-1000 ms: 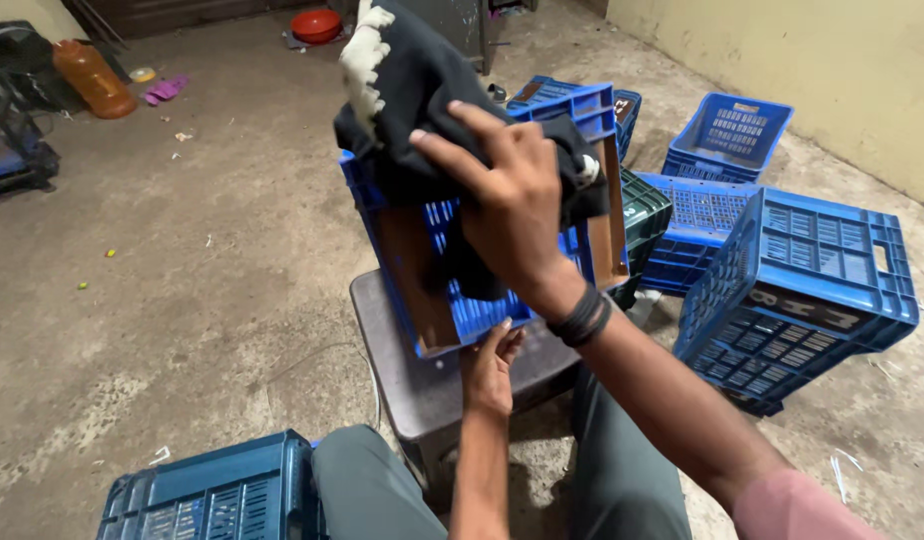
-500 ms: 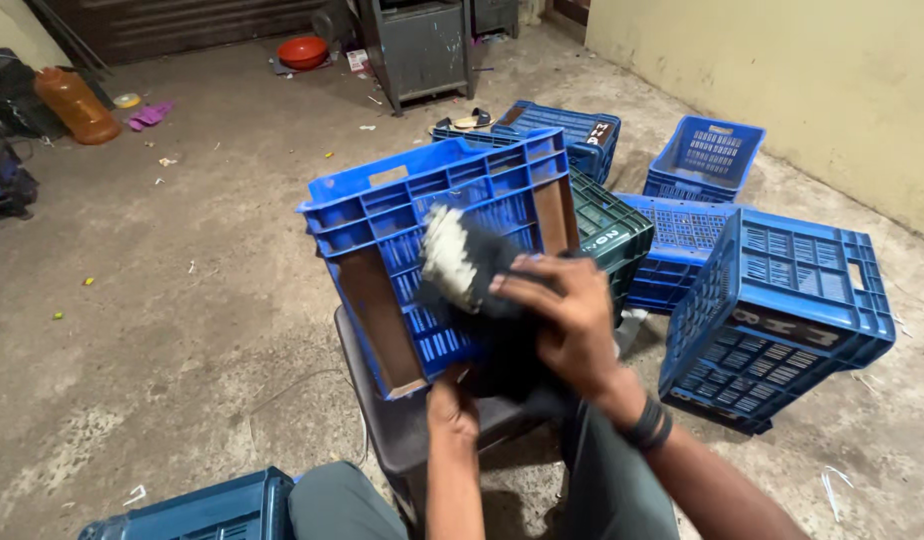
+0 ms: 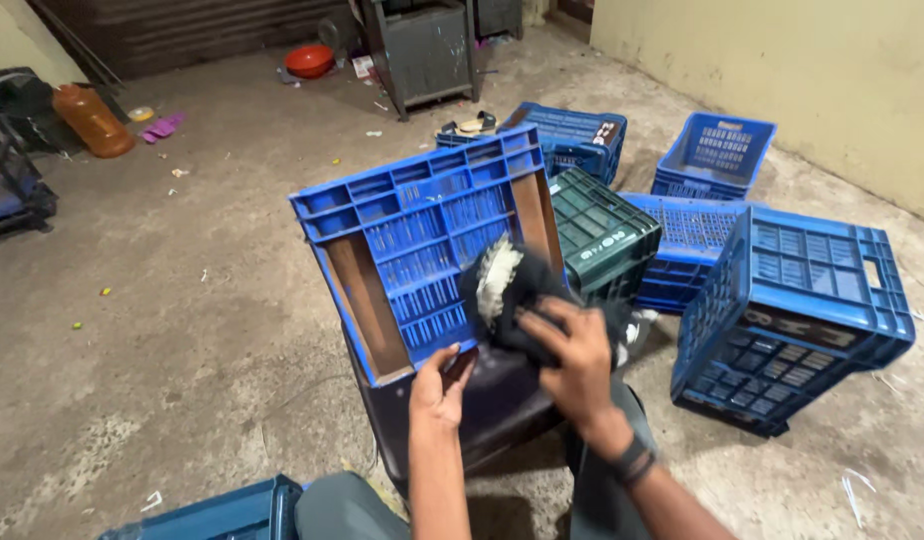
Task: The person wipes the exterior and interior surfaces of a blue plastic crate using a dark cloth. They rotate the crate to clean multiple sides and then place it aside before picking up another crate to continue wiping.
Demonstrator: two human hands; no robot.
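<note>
A blue plastic crate (image 3: 422, 235) stands tipped on a dark stool (image 3: 482, 410), its open inside facing me. My left hand (image 3: 437, 385) grips the crate's lower edge. My right hand (image 3: 572, 355) presses a dark cloth with a white patch (image 3: 507, 290) against the crate's lower right inside corner. A dark band circles my right wrist.
A green crate (image 3: 602, 235) and several blue crates (image 3: 797, 300) lie scattered to the right on the concrete floor, near a yellow wall. A dark blue crate (image 3: 207, 515) sits by my left knee. An orange jug (image 3: 92, 120), a red bowl (image 3: 310, 60) and a grey cabinet (image 3: 422, 45) stand farther back.
My right hand has brought the cloth down from above the crate's top to its lower right inside corner. The crate has tipped back, showing more of its inside.
</note>
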